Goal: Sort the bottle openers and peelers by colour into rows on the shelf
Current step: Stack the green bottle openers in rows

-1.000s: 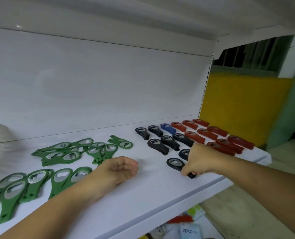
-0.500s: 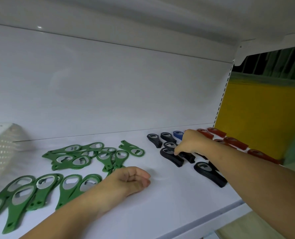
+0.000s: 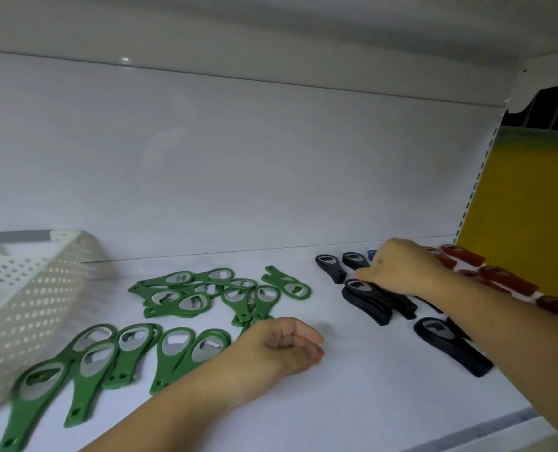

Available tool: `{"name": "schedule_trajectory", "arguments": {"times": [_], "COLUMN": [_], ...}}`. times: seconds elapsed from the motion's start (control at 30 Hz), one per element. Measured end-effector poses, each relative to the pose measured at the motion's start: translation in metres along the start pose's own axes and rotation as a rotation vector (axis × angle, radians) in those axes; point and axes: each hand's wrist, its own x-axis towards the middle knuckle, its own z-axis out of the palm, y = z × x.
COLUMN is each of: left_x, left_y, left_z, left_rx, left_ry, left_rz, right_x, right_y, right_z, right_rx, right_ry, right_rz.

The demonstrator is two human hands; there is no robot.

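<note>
So on the white shelf (image 3: 352,402) we had our left hand (image 3: 280,347) parked knuckles-up near the middle, fingers loosely curled with nothing in them. Just left of it sat a front row of green bottle openers (image 3: 168,370) laid side by side, handles toward us, and behind those a messy heap of green ones (image 3: 186,298) piled on each other. Our right hand (image 3: 404,272) was reaching across palm down over the black openers (image 3: 368,301), fingertips at the head of one of them, but honestly we couldn't tell if it was gripping that opener or only touching it. Two more black ones (image 3: 331,269) lay at the back, just left of that hand, and a lone black opener (image 3: 450,347) lay nearer the front edge under our forearm. A sliver of a blue opener (image 3: 372,254) peeked out behind the knuckles. The red openers (image 3: 505,282) ran along the far right end. A white perforated basket (image 3: 26,305) sat at the far left.
</note>
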Motion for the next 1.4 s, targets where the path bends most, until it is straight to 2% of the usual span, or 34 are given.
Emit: {"name": "schedule_trajectory", "arguments": {"times": [0.07,0.17,0.33,0.47,0.57,0.63,0.73,0.83,0.93,1.0,1.07,1.13,1.2,1.23,1.3,1.4], "left_x": [0.0,0.002,0.0,0.002,0.007,0.011,0.012,0.007,-0.003,-0.006,-0.006,-0.004,-0.002,-0.001,-0.002,-0.003], "left_y": [0.004,0.008,0.011,0.01,0.012,0.018,0.027,0.03,0.031,0.031,0.028,0.028,0.028,0.028,0.029,0.03], "left_z": [-0.002,-0.01,-0.024,-0.041,-0.046,-0.049,-0.058,-0.065,-0.059,-0.054,-0.053,-0.055,-0.056,-0.056,-0.057,-0.058], "left_rx": [0.012,0.138,0.253,0.291,0.231,0.002,-0.389,-0.632,-0.629,-0.583,-0.618,-0.634,-0.581,-0.566,-0.58,-0.606], "left_ry": [0.115,0.34,0.601,0.743,0.827,0.866,0.794,0.549,0.279,0.232,0.248,0.318,0.434,0.475,0.519,0.54], "left_rz": [0.046,0.127,0.179,0.225,0.234,0.234,0.158,-0.07,-0.203,-0.216,-0.19,-0.188,-0.233,-0.239,-0.234,-0.232], "right_x": [-0.007,-0.01,0.019,0.04,0.04,0.036,0.022,0.0,-0.017,-0.02,-0.016,-0.009,0.002,0.008,0.022,0.032], "right_y": [-0.016,-0.043,-0.078,-0.075,-0.069,-0.07,-0.08,-0.094,-0.104,-0.106,-0.105,-0.103,-0.098,-0.095,-0.083,-0.073], "right_z": [0.014,0.053,0.094,0.103,0.103,0.093,0.075,0.066,0.071,0.077,0.082,0.081,0.08,0.081,0.086,0.099], "right_rx": [0.044,0.106,0.023,0.186,0.28,0.32,0.478,0.595,0.562,0.573,0.678,0.903,0.985,0.931,0.662,0.163], "right_ry": [0.032,-0.015,-0.091,-0.122,-0.077,-0.001,0.109,-0.03,-0.147,-0.165,-0.195,-0.21,-0.089,-0.018,0.067,-0.062], "right_rz": [-0.095,-0.195,-0.161,-0.136,-0.158,-0.231,-0.415,-0.701,-0.876,-0.903,-0.879,-0.806,-0.652,-0.559,-0.354,-0.174]}}
